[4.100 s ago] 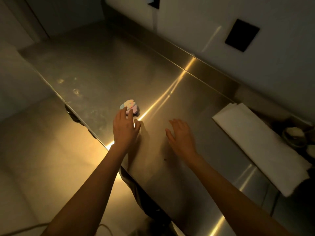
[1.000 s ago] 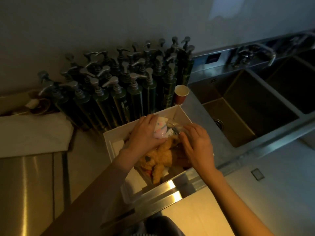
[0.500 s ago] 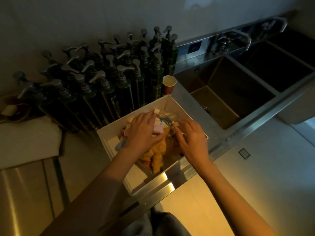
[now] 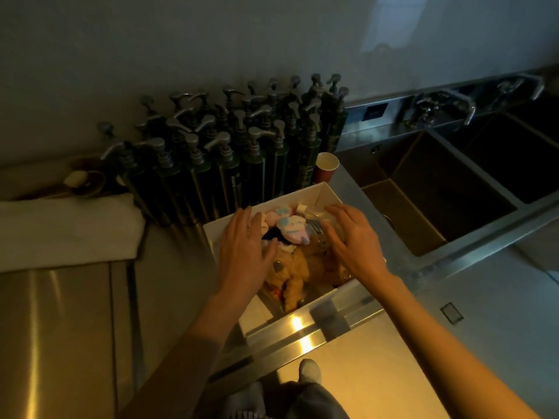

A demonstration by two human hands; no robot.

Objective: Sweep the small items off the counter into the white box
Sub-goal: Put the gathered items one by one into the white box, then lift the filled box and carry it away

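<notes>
Both hands, left hand (image 4: 242, 249) and right hand (image 4: 352, 237), now spread open and empty above the white box (image 4: 328, 193), having released the pastel charm (image 4: 292, 229) onto the plush toy (image 4: 287, 270).

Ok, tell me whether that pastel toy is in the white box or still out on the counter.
In. The pastel toy lies on top of the plush pile inside the white box, between the left hand and right hand, both open.

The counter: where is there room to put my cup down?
Bare counter lies between the folded white towel and the white box. The steel top below the towel is free too. Behind, the pump bottles crowd the wall, and the paper cup fills the corner by the sink.
</notes>
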